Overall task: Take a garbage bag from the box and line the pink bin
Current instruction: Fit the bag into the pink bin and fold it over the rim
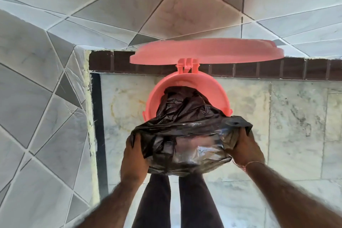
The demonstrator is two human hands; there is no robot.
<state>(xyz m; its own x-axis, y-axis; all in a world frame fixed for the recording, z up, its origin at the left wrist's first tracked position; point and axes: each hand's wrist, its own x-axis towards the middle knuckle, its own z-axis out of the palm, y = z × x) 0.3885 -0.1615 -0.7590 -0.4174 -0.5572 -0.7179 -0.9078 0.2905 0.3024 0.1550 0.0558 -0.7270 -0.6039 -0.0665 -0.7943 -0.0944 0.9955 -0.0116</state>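
Observation:
The pink bin stands on the floor against the wall, its hinged lid swung up and open. A black garbage bag hangs down into the bin, and its mouth is spread wide over the near side of the rim. My left hand grips the bag's mouth on the left. My right hand grips it on the right, with a thin bracelet at the wrist. The bin's near rim and inside are hidden by the bag. The box is not in view.
Tiled walls with grey diagonal lines meet in a corner at the left. A dark brown tile band runs along the wall's foot. The marble floor spreads to the right of the bin. My dark-trousered legs stand just below it.

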